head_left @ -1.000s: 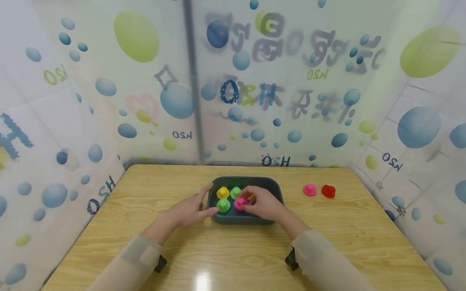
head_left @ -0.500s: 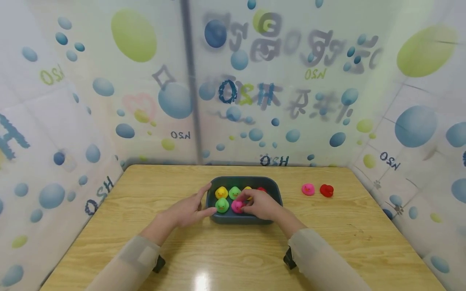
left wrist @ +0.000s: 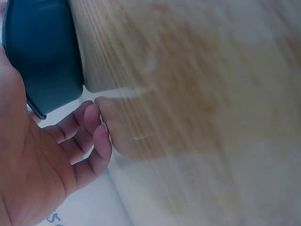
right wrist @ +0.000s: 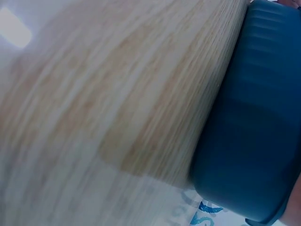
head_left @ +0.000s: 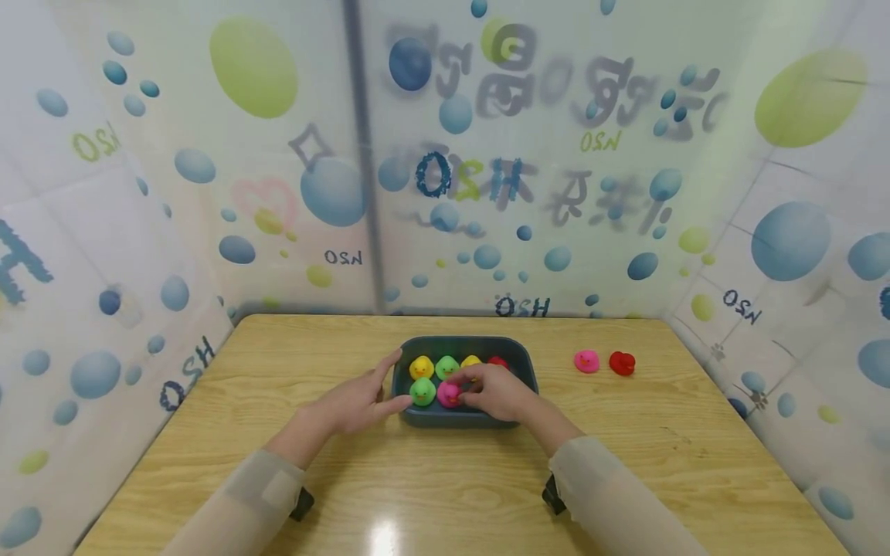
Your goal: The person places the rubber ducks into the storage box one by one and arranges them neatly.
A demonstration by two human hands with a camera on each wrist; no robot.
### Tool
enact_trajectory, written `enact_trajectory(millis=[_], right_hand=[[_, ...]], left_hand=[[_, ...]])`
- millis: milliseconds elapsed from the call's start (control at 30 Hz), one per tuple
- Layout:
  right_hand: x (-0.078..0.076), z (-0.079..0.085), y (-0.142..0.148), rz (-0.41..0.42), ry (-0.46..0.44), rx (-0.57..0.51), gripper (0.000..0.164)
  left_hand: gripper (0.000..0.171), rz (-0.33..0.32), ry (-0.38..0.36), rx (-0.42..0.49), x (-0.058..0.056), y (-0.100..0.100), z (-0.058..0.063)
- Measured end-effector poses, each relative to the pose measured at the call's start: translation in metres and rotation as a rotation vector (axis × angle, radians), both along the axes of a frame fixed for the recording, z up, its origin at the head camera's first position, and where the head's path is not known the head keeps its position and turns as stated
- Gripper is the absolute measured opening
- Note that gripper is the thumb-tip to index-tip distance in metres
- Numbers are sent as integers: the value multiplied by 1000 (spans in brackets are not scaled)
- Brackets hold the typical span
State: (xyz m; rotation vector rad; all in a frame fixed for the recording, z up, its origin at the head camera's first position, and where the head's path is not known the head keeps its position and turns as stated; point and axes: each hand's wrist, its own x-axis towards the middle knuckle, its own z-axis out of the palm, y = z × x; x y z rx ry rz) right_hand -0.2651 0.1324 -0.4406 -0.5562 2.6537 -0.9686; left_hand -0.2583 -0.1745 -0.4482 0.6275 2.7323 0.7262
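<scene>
In the head view, a dark blue-green box (head_left: 455, 419) holds several small rubber ducks. My right hand (head_left: 506, 392) reaches in over the right front rim, pinching a pink rubber duck (head_left: 449, 394) low in the front row. Left of that sits a green duck (head_left: 422, 392). Behind them are a yellow duck (head_left: 421, 368), another green duck (head_left: 446, 367), a second yellow duck (head_left: 471, 363) and a red duck (head_left: 497, 362), the last two partly hidden. At the box's left end, my left hand (head_left: 348, 403) spreads thumb and forefinger against the rim; its other fingers (left wrist: 101, 146) bend loosely beside the box.
Two more ducks, one pink (head_left: 587, 361) and one red (head_left: 622, 364), lie on the wooden table (head_left: 431, 479) right of the box. A patterned curtain (head_left: 445, 255) stands behind the table's back edge, with more along both sides.
My right hand and the pink duck have shifted slightly left, closer to the front green duck. The red duck in the box has come into sight. My left hand keeps its place on the box.
</scene>
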Motion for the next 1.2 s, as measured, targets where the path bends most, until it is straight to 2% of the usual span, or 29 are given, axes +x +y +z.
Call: enact_trajectory(millis=[633, 1200], right_hand=[[-2, -1, 1, 17, -18, -15, 37], [-1, -1, 3, -4, -23, -42, 35]], left_hand=[[99, -3, -6, -1, -1, 1, 0], [100, -1, -14, -22, -2, 1, -1]])
